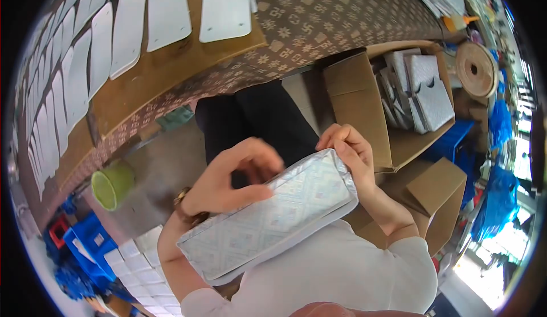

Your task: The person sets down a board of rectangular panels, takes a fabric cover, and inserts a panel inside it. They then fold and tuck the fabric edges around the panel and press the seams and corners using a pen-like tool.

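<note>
A long silver panel (285,208) with a shiny diamond pattern and a pale border lies tilted across my front, against my white shirt. My right hand (356,154) pinches its upper right corner between thumb and fingers. Over the upper left edge is my left hand (242,174), with a bracelet at the wrist. Its thumb rests on or just above the panel, and the curved fingers stand apart from the thumb, slightly blurred. The panel's underside is hidden.
Several white flat pieces (168,12) lie in rows on a wooden board (165,69). Beside it runs a brown patterned cloth (319,17). An open carton (356,100) holds silver pieces (430,97). A green bin (113,185) and blue crate (91,246) stand left.
</note>
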Tool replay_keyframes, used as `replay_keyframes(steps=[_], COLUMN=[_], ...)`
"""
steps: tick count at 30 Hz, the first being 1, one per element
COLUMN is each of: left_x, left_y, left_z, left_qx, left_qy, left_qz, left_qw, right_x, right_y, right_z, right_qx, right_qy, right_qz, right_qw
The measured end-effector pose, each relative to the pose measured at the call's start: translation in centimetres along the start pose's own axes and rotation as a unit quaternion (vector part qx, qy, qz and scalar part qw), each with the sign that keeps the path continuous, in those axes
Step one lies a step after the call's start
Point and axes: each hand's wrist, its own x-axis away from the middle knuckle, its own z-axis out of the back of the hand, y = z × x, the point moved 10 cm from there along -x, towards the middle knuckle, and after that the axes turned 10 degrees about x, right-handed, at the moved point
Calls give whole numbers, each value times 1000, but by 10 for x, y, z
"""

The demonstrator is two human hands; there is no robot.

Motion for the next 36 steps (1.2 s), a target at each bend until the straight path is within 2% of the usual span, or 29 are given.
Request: replay_keyframes(steps=[1,3,8,11,19,24,31,36], left_x=[-19,-46,-61,-53,-45,-46,-44,-38], left_y=[-2,2,-22,-24,-17,-21,-16,-21], left_z=[-9,-28,-43,-47,-59,-61,-62,-57], left_qx=[-4,-44,47,65,-41,-12,-58,0], left_qy=[-11,-40,-69,-61,-122,-115,-161,-102], left_qz=[2,-55,-17,-26,-24,-25,-51,9], left_qw=[1000,997,996,996,991,993,984,995], right_x=[3,7,13,21,36,36,36,33], right_y=[-2,-7,-10,-3,-12,-13,-7,-4], right_z=[-1,2,19,14,11,11,0,-3], right_qx=[2,7,53,9,10,-7,-41,-60], right_qy=[6,14,35,-35,-77,-89,-144,-153], right_qz=[8,20,24,-78,-83,-87,-142,-149], right_qw=[1000,1000,998,996,994,992,978,975])
